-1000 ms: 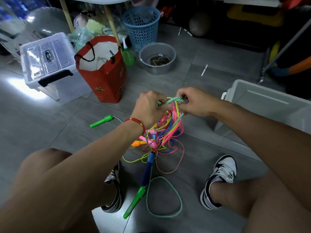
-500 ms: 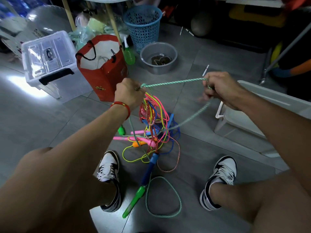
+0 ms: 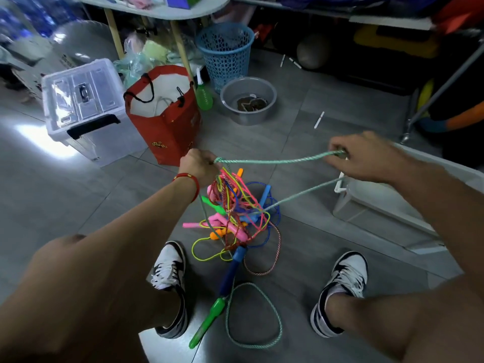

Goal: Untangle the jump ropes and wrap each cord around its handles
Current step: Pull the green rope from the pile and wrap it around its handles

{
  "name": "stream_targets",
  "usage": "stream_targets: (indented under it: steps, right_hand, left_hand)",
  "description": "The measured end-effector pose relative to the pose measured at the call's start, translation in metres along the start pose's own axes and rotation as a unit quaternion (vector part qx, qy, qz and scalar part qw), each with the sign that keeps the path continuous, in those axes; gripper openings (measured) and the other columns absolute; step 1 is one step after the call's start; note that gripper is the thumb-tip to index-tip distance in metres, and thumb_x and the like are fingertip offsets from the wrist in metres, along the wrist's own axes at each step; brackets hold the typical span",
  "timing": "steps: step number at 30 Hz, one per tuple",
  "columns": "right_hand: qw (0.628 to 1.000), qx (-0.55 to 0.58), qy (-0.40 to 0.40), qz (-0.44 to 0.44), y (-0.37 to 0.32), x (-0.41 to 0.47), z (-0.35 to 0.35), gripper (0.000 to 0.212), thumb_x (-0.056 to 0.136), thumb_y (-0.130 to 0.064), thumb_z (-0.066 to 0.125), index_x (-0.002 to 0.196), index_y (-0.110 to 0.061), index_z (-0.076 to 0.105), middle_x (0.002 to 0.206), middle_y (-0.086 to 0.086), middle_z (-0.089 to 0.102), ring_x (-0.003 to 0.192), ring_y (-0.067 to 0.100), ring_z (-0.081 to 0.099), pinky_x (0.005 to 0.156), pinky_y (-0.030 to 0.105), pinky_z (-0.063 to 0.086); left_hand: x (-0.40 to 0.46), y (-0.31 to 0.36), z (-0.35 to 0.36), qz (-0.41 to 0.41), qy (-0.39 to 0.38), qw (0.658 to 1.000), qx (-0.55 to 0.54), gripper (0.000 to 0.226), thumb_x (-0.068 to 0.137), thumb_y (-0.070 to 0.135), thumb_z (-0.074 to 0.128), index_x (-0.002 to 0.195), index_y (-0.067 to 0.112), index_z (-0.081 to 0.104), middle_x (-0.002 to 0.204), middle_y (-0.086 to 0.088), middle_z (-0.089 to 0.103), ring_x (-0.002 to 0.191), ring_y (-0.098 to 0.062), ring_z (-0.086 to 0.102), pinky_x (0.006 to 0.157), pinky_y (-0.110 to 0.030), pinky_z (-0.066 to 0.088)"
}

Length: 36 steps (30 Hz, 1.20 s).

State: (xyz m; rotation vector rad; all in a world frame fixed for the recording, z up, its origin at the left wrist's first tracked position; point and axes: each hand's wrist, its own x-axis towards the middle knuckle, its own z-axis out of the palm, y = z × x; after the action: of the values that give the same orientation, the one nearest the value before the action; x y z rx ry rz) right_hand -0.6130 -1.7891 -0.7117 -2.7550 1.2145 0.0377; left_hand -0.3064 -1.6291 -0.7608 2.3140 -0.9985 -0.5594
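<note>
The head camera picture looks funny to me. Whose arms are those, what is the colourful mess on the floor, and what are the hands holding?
The camera sits on a person's head and looks down, so you see their own arms, knees and shoes. On the grey floor between the shoes lies a tangle of jump ropes in pink, yellow, blue and orange. The left hand and the right hand each grip the pale green cord, stretched between them above the tangle. Another length of it runs from the right hand down into the tangle. A green handle lies nearer the person. Behind stand a red bag and a blue basket.
</note>
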Motion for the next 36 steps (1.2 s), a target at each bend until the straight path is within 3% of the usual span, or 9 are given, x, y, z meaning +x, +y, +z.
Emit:
stream_targets:
  steps: [4,7,9,10,14,16,25,30,36]
  right_hand:
    - [0.987,-0.155,0.025,-0.008,0.024,-0.013,-0.032,0.008,0.092,-0.03,0.063,0.087,-0.024,0.062,0.087,0.008,0.066,0.086,0.035,0.064,0.066,0.037,0.048]
    - [0.978,0.153,0.097,0.108,0.023,-0.026,-0.042,0.027,0.099,-0.028,0.058,0.077,-0.015,0.064,0.067,0.005,0.065,0.067,0.025,0.064,0.062,0.029,0.049]
    - [0.882,0.421,0.098,0.189,0.011,-0.029,-0.039,0.036,0.103,-0.028,0.051,0.071,-0.015,0.055,0.052,-0.005,0.051,0.049,0.014,0.059,0.061,0.028,0.052]
    - [0.864,0.448,0.102,0.207,0.005,-0.032,-0.038,0.037,0.104,-0.03,0.048,0.07,-0.016,0.052,0.05,-0.005,0.045,0.042,0.012,0.053,0.06,0.032,0.052]
    - [0.989,0.072,0.056,0.117,-0.009,-0.043,-0.065,0.041,0.101,-0.046,0.039,0.076,-0.018,0.054,0.065,0.003,0.055,0.066,0.03,0.054,0.063,0.036,0.04]
    - [0.996,-0.046,0.049,0.059,-0.012,-0.047,-0.083,0.043,0.1,-0.052,0.034,0.079,-0.02,0.053,0.082,0.015,0.063,0.083,0.04,0.059,0.071,0.04,0.046]
    - [0.974,-0.184,0.129,0.02,-0.04,-0.042,-0.145,0.064,0.091,-0.07,0.022,0.089,-0.018,0.06,0.095,0.032,0.06,0.092,0.051,0.06,0.077,0.05,0.051]
    - [0.936,-0.293,0.191,-0.045,-0.052,-0.043,-0.159,0.043,0.095,-0.045,0.042,0.091,-0.008,0.064,0.08,0.029,0.06,0.076,0.048,0.062,0.065,0.042,0.039]
    - [0.971,-0.188,0.147,-0.008,-0.056,-0.042,-0.144,0.042,0.083,-0.054,0.035,0.079,-0.019,0.059,0.085,0.023,0.065,0.082,0.045,0.063,0.068,0.044,0.049]
  left_hand:
    - [0.009,-0.007,-0.004,0.024,-0.016,1.0,-0.007,0.019,0.087,0.025,0.075,0.09,0.006,0.075,0.08,-0.01,0.068,0.079,-0.018,0.057,0.078,-0.034,0.051]
    - [0.01,-0.005,-0.002,-0.005,-0.018,0.999,-0.046,0.023,0.084,0.025,0.079,0.092,0.004,0.075,0.059,0.006,0.06,0.063,-0.013,0.052,0.07,-0.027,0.044]
    - [0.009,-0.003,0.003,-0.007,-0.032,0.998,-0.05,0.021,0.084,0.023,0.079,0.091,0.005,0.073,0.066,0.003,0.061,0.071,-0.013,0.055,0.073,-0.024,0.042]
    - [0.008,-0.001,0.003,-0.002,-0.035,0.999,-0.037,0.018,0.085,0.024,0.078,0.091,0.008,0.073,0.075,-0.002,0.064,0.079,-0.014,0.058,0.075,-0.022,0.041]
    - [0.003,0.003,-0.003,0.009,-0.029,0.999,0.011,0.019,0.088,0.029,0.074,0.091,0.01,0.073,0.089,-0.009,0.066,0.1,-0.028,0.065,0.073,-0.023,0.039]
    - [0.0,0.005,-0.007,0.0,-0.022,1.0,0.003,0.021,0.088,0.027,0.074,0.097,0.008,0.074,0.1,-0.012,0.071,0.104,-0.027,0.065,0.077,-0.023,0.04]
    - [-0.014,0.007,-0.012,0.027,-0.047,0.998,0.018,0.013,0.085,0.031,0.073,0.085,0.019,0.07,0.086,-0.002,0.063,0.1,-0.024,0.066,0.075,-0.022,0.041]
    - [-0.017,0.007,-0.009,0.034,-0.063,0.997,0.008,0.018,0.085,0.027,0.074,0.096,0.012,0.076,0.086,-0.002,0.066,0.098,-0.022,0.067,0.075,-0.021,0.042]
    - [-0.018,0.011,-0.003,0.058,-0.083,0.995,-0.018,0.018,0.087,0.025,0.073,0.086,0.007,0.075,0.077,-0.004,0.064,0.078,-0.017,0.057,0.075,-0.026,0.047]
